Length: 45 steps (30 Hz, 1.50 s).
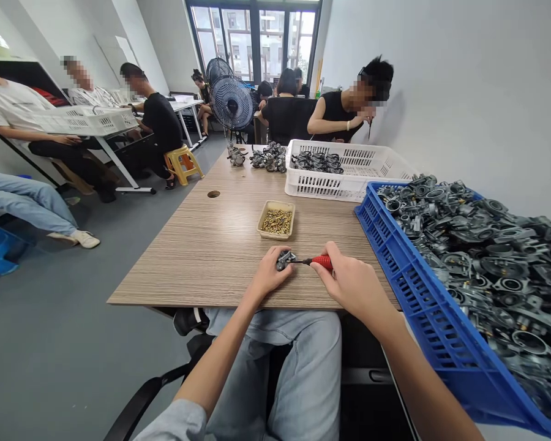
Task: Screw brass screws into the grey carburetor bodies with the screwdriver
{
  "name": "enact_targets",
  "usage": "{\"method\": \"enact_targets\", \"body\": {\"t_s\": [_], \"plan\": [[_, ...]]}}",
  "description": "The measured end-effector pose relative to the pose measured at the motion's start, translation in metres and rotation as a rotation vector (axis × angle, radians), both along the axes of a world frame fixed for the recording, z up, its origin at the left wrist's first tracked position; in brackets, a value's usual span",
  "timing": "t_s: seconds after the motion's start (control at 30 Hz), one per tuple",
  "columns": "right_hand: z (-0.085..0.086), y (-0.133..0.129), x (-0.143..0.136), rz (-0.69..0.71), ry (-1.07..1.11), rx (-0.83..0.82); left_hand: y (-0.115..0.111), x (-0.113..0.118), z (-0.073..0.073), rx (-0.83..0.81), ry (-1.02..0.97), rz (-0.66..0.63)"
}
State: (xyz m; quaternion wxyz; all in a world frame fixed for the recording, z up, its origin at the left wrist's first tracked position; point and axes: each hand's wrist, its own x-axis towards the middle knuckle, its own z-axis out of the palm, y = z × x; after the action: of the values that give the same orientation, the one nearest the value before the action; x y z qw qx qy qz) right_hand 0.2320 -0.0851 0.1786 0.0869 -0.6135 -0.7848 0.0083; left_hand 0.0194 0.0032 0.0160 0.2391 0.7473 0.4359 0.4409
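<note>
My left hand (272, 269) is closed around a small grey metal carburetor body (284, 260), holding it low over the table near the front edge. In my right hand (349, 275) is a screwdriver (321, 262) with a red handle, its dark shaft pointing left. The shaft's end meets the right side of the metal part; the exact contact point is too small to make out. Just beyond my hands stands a small cream tray (261, 235) full of tiny brass pieces (277, 222).
At my right, a blue crate (395, 269) is heaped with grey metal castings (487, 245). A white crate (330, 188) holding dark parts stands at the back, beside several metal assemblies (269, 157). A person (340, 113) works behind it. The wood-grain table (188, 263) has a round hole.
</note>
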Motion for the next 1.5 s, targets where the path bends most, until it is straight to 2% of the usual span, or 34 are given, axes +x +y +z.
{"method": "enact_targets", "body": {"t_s": [0.17,0.33,0.73,0.9,0.97,1.27,1.5], "plan": [[0.003,0.001,-0.003,-0.104,-0.110,0.015,0.000,0.000,0.001,-0.001,0.002,-0.002],[0.005,0.000,-0.003,-0.110,-0.069,0.001,0.000,-0.001,0.001,-0.005,0.003,-0.002],[0.005,-0.004,0.004,0.084,0.172,-0.038,0.001,-0.001,0.000,-0.009,0.001,-0.002],[0.004,-0.006,0.006,0.264,0.304,-0.057,0.000,-0.001,0.001,-0.005,-0.001,-0.001],[0.005,-0.006,0.006,0.285,0.307,-0.057,0.000,-0.001,0.001,-0.011,-0.001,-0.003],[0.000,-0.002,0.002,0.168,0.172,0.014,0.001,-0.002,0.000,0.013,-0.005,0.001],[0.000,0.001,-0.005,-0.045,-0.041,0.017,0.001,-0.002,-0.002,0.010,0.002,0.008]]}}
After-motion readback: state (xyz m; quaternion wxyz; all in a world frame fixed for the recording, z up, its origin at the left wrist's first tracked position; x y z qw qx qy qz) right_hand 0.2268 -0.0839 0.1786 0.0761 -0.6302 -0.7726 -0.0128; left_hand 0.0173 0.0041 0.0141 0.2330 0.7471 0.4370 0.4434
